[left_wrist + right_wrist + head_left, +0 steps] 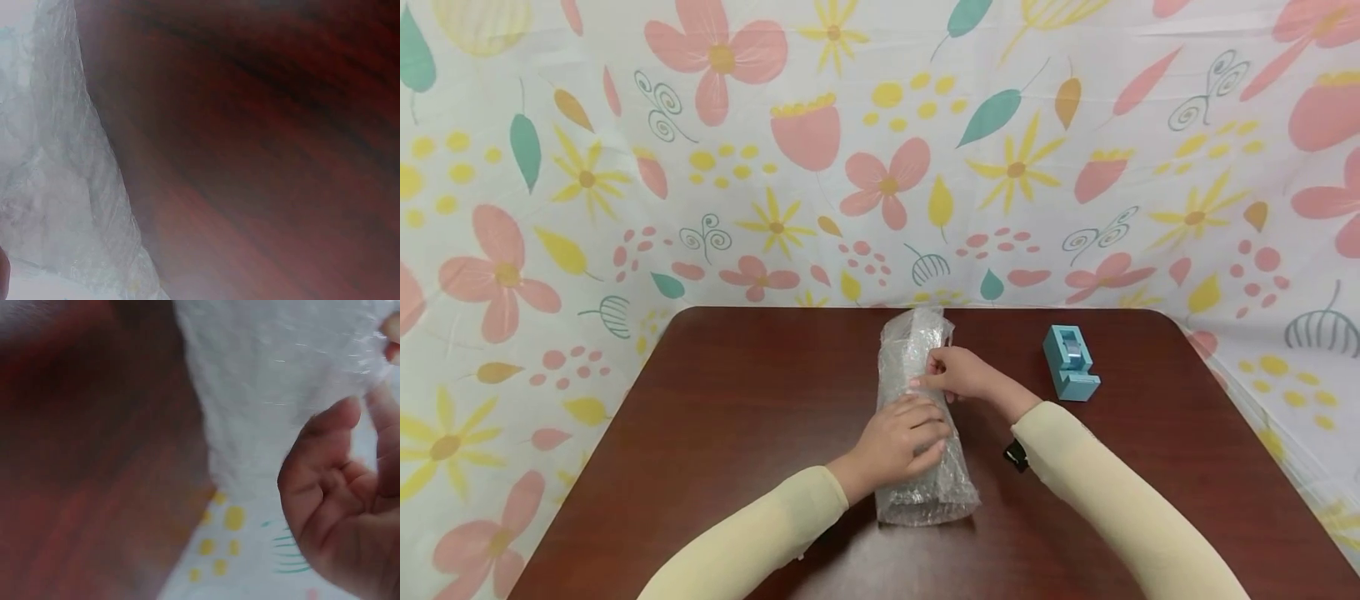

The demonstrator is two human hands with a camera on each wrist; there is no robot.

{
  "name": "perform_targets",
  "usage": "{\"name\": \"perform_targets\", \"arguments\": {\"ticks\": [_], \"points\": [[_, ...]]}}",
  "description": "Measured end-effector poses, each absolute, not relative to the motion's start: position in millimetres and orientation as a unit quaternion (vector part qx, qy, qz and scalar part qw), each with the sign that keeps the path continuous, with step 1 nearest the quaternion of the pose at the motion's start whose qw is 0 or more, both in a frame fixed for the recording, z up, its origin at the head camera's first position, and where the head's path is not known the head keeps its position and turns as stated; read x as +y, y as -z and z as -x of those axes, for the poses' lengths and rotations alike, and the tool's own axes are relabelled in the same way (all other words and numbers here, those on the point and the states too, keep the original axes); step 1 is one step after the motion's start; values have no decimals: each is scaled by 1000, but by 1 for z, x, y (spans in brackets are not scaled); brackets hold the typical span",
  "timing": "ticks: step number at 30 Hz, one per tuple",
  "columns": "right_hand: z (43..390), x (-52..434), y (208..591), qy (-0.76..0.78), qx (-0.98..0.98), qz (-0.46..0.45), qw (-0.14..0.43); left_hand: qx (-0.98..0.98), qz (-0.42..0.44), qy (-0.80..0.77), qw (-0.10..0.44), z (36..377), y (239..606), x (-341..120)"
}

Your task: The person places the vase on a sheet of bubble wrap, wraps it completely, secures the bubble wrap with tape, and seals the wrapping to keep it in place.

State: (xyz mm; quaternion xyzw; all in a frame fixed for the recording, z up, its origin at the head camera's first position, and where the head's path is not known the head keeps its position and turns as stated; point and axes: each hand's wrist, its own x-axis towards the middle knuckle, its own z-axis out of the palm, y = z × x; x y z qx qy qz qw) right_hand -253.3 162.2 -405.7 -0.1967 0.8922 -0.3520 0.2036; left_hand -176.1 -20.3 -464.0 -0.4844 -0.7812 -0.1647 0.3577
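A long bundle of clear bubble wrap (917,492) lies lengthwise on the table, its near end loose and flared. What is inside it cannot be made out. My left hand (898,442) rests across the middle of the bundle, fingers loosely bent over its top. At the bundle's right edge, my right hand (958,373) has its fingers curled and seems to pinch the plastic; the right wrist view shows this hand (350,494) beside the bubble wrap (269,381). In the left wrist view only the wrap's side (69,181) and a sliver of skin appear.
A light-blue tape dispenser (1071,362) with a roll of clear tape stands at the back right of the dark red-brown table (760,375). Behind the table hangs a floral-print cloth (887,208), which also covers both sides.
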Motion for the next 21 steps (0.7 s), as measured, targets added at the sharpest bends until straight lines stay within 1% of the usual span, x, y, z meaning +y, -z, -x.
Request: {"name": "perform_targets", "arguments": {"ticks": [6, 9, 16, 21], "points": [[255, 178, 421, 481, 816, 162, 278, -786, 477, 164, 358, 173, 466, -23], [255, 183, 423, 497, 800, 157, 297, -788, 475, 162, 357, 173, 466, -24], [247, 190, 432, 522, 774, 102, 343, -785, 481, 173, 349, 175, 468, -23], [244, 202, 437, 566, 728, 117, 368, -784, 481, 173, 353, 175, 468, -22]]}}
